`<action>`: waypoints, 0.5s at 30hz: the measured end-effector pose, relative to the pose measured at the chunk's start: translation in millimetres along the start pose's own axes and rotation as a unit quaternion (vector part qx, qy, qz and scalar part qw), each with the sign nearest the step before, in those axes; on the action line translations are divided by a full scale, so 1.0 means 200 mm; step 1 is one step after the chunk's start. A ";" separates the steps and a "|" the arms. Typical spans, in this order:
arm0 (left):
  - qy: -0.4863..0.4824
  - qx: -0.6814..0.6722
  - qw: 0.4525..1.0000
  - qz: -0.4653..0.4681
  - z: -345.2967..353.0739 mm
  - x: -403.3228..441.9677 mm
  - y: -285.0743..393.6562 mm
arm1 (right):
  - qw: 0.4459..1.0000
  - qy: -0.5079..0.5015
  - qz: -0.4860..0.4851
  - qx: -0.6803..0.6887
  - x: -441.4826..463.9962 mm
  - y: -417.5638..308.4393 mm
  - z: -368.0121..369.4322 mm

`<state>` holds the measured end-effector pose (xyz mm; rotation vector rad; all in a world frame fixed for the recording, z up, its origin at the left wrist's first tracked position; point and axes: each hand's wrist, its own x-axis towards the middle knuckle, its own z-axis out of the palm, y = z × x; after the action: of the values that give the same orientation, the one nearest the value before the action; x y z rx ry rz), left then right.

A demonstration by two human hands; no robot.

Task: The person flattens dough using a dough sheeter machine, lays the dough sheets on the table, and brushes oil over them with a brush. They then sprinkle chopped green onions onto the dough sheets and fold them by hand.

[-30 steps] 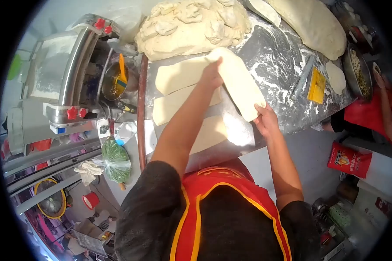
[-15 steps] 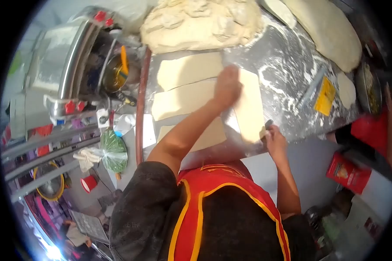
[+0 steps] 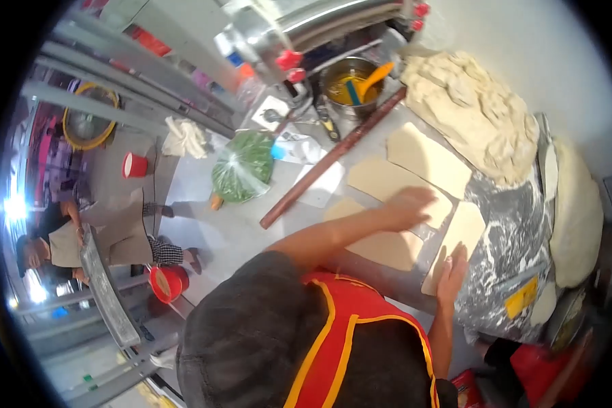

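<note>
Now, right-hand sheet: this dough sheet (image 3: pixel 464 228) lies flat on the tabletop (image 3: pixel 503 234), its lower end towards the near edge; it runs crosswise, just beside the right-hand ends of the other sheets
Right hand: the right hand (image 3: pixel 452 272) rests on the sheet's lower end; fingers stretched out along the dough, the grip clamped on nothing
Left hand: the left hand (image 3: pixel 411 207) is over the middle sheet (image 3: pixel 381 182), blurred; its grip looks loose, fingers extended, holding nothing; whether it touches the dough, I cannot tell
Change: a second ago both hands held the right-hand sheet lifted; now it is down and the left hand has left it, so its laying-down seems done, with the right hand alone on it
Other sheets: the far sheet (image 3: pixel 428 160) and the near sheet (image 3: pixel 387 248) flank the middle one, towards the tabletop's left edge
Dough stock: a lumpy mass (image 3: pixel 476 112) fills the far left corner; a smooth dough slab (image 3: pixel 576 217) lies along the far edge
Tools: a brown rod (image 3: pixel 333 160) runs along the left edge; a yellow flat tool (image 3: pixel 521 298) lies towards the right edge
Beyond the left edge: a pot (image 3: pixel 360 113) with an orange-handled brush (image 3: pixel 375 80); a bag of greens (image 3: pixel 241 170)
</note>
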<state>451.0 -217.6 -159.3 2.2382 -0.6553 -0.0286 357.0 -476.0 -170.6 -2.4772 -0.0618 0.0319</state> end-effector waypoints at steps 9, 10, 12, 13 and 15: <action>0.132 0.342 0.857 -0.362 -1.34 -0.64 -0.85 | 0.988 0.005 -0.044 0.147 0.24 -0.63 0.34; 0.057 0.309 0.859 -0.405 -1.37 -0.65 -0.91 | 0.985 -0.004 -0.098 0.144 0.28 -0.74 0.39; 0.059 0.314 0.863 -0.392 -1.39 -0.66 -0.93 | 0.974 -0.009 -0.139 0.177 0.39 -0.97 0.47; 0.061 0.317 0.865 -0.384 -1.39 -0.66 -0.93 | 0.969 -0.019 -0.125 0.211 0.45 -1.07 0.49; 0.073 0.342 0.866 -0.356 -1.42 -0.69 -0.91 | 0.964 -0.011 -0.109 0.243 0.64 -1.23 0.52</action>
<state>475.3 143.7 -115.5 3.0133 0.3497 0.0083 471.6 -212.5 -102.4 -1.9667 -0.2992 -0.0172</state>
